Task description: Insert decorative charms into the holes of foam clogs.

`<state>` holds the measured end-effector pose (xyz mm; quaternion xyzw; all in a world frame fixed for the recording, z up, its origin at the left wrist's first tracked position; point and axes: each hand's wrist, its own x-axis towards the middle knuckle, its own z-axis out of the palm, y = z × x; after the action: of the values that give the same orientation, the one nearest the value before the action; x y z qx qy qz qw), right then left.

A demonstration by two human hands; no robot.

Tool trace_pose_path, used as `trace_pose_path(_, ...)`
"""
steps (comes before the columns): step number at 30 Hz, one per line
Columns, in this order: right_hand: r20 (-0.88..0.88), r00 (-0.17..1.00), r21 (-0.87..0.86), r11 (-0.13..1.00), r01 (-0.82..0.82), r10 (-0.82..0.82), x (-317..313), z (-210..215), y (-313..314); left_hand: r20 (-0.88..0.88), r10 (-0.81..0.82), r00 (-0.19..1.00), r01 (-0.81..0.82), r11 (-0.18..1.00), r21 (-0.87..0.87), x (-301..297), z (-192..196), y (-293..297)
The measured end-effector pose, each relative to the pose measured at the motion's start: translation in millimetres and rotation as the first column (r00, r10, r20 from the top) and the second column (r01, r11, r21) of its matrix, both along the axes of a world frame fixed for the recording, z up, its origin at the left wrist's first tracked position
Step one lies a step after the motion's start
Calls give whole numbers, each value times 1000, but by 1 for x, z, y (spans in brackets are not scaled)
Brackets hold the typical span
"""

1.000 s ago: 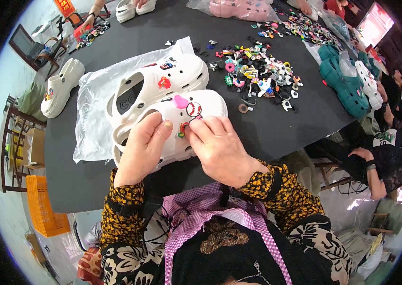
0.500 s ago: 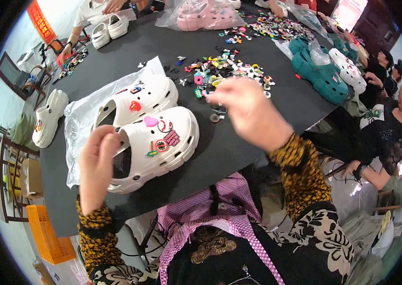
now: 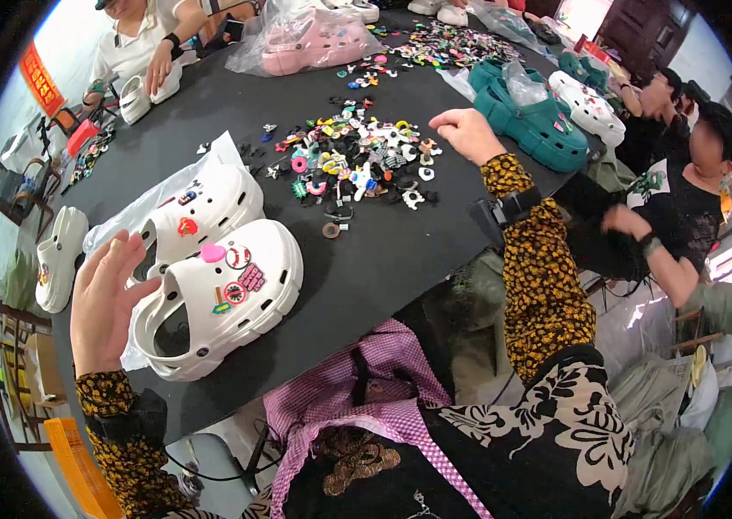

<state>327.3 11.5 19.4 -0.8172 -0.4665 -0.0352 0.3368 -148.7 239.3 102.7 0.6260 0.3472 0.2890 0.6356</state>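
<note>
My left hand (image 3: 106, 303) is raised beside the heel end of the nearer white clog (image 3: 262, 281). Its fingers are stretched, the thumb stands apart, and nothing is in it. On this clog sit a pink heart, a baseball charm and several other charms. Behind it, the second white clog (image 3: 227, 203) carries a red charm and lies partly on a clear plastic bag (image 3: 124, 223). Out to the right, my right hand (image 3: 469, 134) hovers beyond the edge of a pile of small colourful shoe charms (image 3: 357, 160), fingers extended and no object visible in them.
Another white clog (image 3: 61, 259) stands at the table's left edge. Teal clogs (image 3: 530, 121) and white ones (image 3: 589, 108) line the right side. A bagged pink clog (image 3: 314, 43) lies at the back. Co-workers sit around the dark table (image 3: 366, 277). An orange crate (image 3: 80, 467) stands below left.
My right hand has moved from the near side of the charm pile to its right. My left hand has spread its fingers and drawn away from the clog. The whole view has shifted.
</note>
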Motion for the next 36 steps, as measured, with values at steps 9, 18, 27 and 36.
trace_pose_path(9, 48, 998, -189, 981, 50, -42, 19, -31, 22, -119, -21, 993, 46, 976, 214, 10, -26, 29)
trace_pose_path(18, 20, 1000, -264, 964, 20, -16, 17, -32, 18, -258, -47, 965, 94, 980, 174, 26, -42, 36)
trace_pose_path(27, -148, 982, 30, 993, -114, 118, -51, 12, 29, -348, 49, 936, 133, 867, 480, 31, -47, 12)
trace_pose_path(36, -130, 818, 281, 812, -511, 560, -162, 53, 96, -169, -47, 984, 82, 975, 207, 26, -38, 0)
